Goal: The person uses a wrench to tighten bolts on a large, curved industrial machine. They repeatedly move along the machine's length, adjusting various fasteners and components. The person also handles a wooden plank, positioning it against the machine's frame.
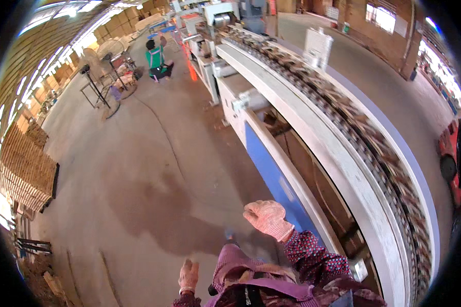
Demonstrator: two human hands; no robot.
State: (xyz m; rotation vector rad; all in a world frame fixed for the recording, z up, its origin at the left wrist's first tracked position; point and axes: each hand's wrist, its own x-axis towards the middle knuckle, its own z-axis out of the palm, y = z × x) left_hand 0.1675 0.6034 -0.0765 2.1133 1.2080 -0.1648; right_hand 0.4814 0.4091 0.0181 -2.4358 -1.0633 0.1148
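Observation:
My right hand (269, 217), in a pale knitted glove, is raised in front of me with its fingers curled closed; nothing shows in it. It appears just left of the blue side panel (276, 176) of a long machine, and I cannot tell whether they touch. My left hand (188, 276), gloved too, hangs low by my side over the floor, fingers loosely stretched and holding nothing. Along the machine's white frame (317, 133) runs a chain conveyor (343, 105) carrying many short wooden pieces.
A person in green (156, 60) sits low on the floor ahead, left of the machine. Pedestal fans (95, 84) stand farther left. A cable (161, 125) crosses the concrete floor. Stacked wood (25, 166) stands at the left, a red vehicle-like thing (452, 158) at the right.

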